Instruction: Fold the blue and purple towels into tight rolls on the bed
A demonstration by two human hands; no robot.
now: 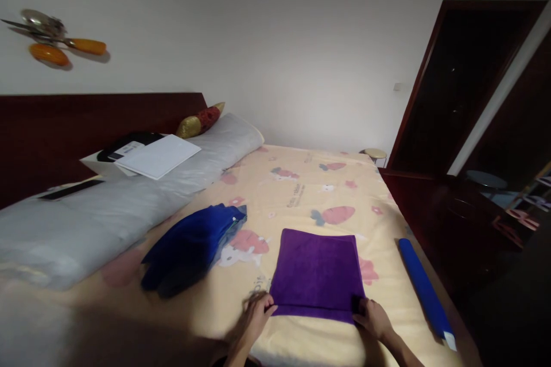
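Note:
A purple towel (317,272) lies folded into a rough square on the bed's yellow printed sheet (301,195). My left hand (255,316) pinches its near left corner, fingers closed on the cloth. At the near right corner my right hand (372,317) grips the edge the same way. A pile of blue cloth (191,246) lies to the left of the towel, apart from both hands.
A rolled blue item (424,289) lies along the bed's right edge. Grey pillows (107,206) line the left side, with a white box and papers (157,156) on them. A dark wooden door and cabinet (465,126) stand at the right.

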